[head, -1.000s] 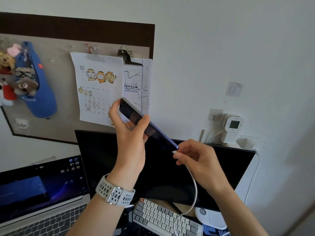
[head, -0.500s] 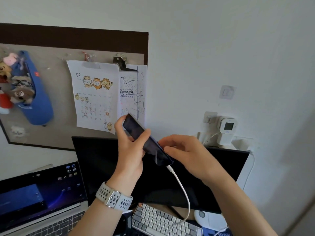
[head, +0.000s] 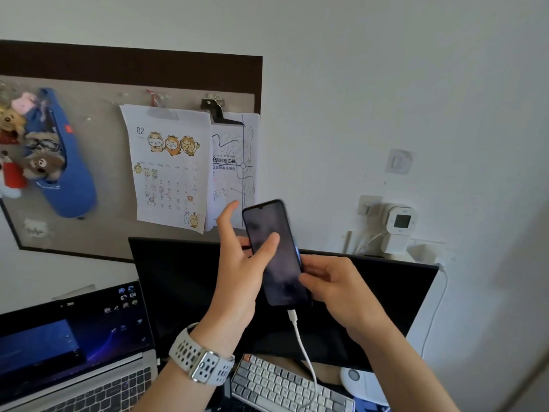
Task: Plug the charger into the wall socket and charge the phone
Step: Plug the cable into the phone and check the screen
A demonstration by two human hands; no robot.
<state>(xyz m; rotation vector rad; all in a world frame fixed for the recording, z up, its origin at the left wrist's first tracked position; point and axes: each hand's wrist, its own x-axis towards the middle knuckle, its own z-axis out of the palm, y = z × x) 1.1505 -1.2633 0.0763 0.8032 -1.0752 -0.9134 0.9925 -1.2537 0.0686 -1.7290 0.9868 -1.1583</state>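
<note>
A dark phone [head: 274, 251] with a black screen is held upright in front of the monitor, its screen facing me. My left hand [head: 240, 263] grips its left edge, thumb on the glass, forefinger raised. My right hand [head: 329, 285] holds its lower right side. A white cable [head: 303, 349] is plugged into the phone's bottom end and hangs down over the keyboard. A white charger [head: 395, 242] sits at the wall behind the monitor's right top corner; the wall socket itself is hidden.
A black monitor [head: 184, 281] stands behind my hands, a laptop [head: 71, 346] at lower left, a keyboard [head: 276, 385] below. A pin board with a calendar [head: 169, 168] and a blue pouch [head: 64, 162] hangs on the wall. A small white display [head: 401, 221] sits above the charger.
The cable plug went into the phone's bottom end. The phone turned from edge-on and tilted to upright with its screen toward me, and my right hand moved from the plug to the phone's side.
</note>
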